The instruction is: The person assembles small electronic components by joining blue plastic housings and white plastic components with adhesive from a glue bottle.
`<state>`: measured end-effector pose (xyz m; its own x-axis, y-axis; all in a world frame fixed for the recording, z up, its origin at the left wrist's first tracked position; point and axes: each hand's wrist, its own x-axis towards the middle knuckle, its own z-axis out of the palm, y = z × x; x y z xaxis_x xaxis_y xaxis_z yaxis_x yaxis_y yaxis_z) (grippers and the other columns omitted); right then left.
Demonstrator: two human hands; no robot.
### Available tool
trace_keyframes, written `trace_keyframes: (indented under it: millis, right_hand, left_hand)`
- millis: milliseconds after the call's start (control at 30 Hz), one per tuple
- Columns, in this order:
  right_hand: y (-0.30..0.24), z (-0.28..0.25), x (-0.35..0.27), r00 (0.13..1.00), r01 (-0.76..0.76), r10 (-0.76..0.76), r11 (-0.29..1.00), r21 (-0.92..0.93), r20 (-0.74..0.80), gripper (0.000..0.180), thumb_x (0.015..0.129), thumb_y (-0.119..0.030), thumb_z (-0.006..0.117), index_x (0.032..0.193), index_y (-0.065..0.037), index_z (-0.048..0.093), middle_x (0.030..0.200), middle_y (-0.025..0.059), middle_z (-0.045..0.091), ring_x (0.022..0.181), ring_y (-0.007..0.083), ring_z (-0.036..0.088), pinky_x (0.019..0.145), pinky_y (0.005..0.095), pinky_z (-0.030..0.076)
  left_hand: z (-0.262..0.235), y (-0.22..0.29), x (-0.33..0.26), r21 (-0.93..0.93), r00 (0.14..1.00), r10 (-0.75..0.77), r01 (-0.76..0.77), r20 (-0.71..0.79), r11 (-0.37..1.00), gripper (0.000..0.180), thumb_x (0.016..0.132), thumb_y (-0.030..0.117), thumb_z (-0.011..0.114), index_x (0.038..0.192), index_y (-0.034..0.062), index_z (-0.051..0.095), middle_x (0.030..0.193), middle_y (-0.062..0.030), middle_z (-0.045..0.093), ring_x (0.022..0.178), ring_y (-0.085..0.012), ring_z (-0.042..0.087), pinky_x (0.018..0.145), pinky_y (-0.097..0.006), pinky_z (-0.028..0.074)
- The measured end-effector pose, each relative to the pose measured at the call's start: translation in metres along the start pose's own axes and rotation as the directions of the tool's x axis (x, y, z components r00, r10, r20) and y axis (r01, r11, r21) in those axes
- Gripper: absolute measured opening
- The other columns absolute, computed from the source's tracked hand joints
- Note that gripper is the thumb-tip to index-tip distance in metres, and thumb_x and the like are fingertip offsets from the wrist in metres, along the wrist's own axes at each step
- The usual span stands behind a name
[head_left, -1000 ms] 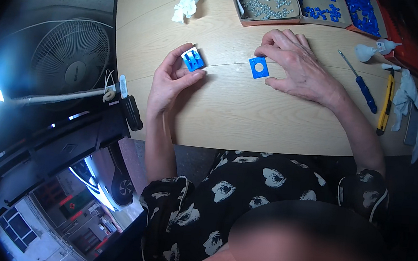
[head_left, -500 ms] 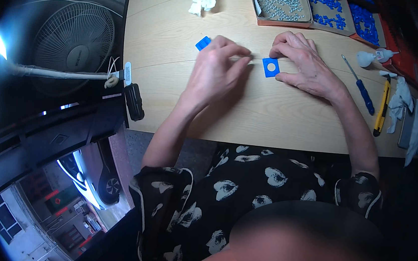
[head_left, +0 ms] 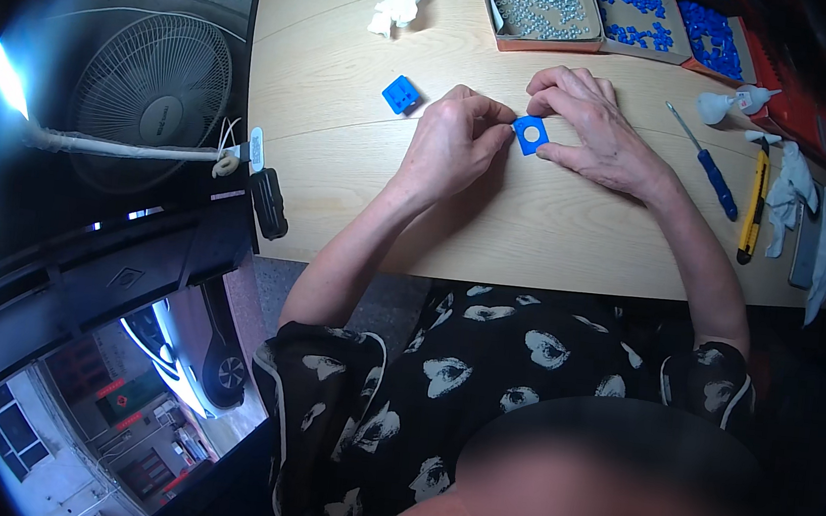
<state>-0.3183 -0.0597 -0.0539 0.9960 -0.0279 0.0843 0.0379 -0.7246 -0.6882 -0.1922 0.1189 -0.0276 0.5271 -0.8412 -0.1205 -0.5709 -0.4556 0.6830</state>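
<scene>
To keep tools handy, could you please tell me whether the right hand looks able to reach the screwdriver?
Likely yes: nothing visible stands between the right hand and the screwdriver, though it holds the blue plate.

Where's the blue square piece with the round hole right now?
In the head view, the blue square piece is above and right of picture centre, held by the right hand, the left hand close on its left.
</scene>
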Motion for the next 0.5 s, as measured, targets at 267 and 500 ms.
trace_keyframes:
  millis: [267,500]
  right_hand:
    - [0.008,0.005,-0.006,0.998,0.005,-0.006,1.0,-0.014,-0.066,0.034,0.076,-0.024,0.076,0.102,-0.008,0.061,0.123,0.0035,0.05,0.125,0.0207,0.042,0.11,0.0403,0.03]
    - [0.005,0.0,-0.005,0.999,0.028,-0.031,0.998,-0.058,-0.039,0.036,0.075,-0.022,0.078,0.103,-0.006,0.061,0.125,0.004,0.049,0.127,0.0218,0.042,0.111,0.0406,0.03]
  left_hand:
    - [-0.002,0.005,-0.001,-0.332,0.97,-0.212,0.24,0.12,0.912,0.017,0.09,0.012,0.065,0.102,0.0003,0.069,0.084,-0.0125,0.071,0.076,-0.015,0.069,0.066,-0.029,0.055]
    - [0.004,0.006,-0.01,0.084,0.994,0.045,-0.037,-0.097,0.996,0.013,0.083,0.007,0.068,0.094,0.002,0.072,0.089,-0.016,0.065,0.069,-0.0259,0.068,0.066,-0.036,0.055]
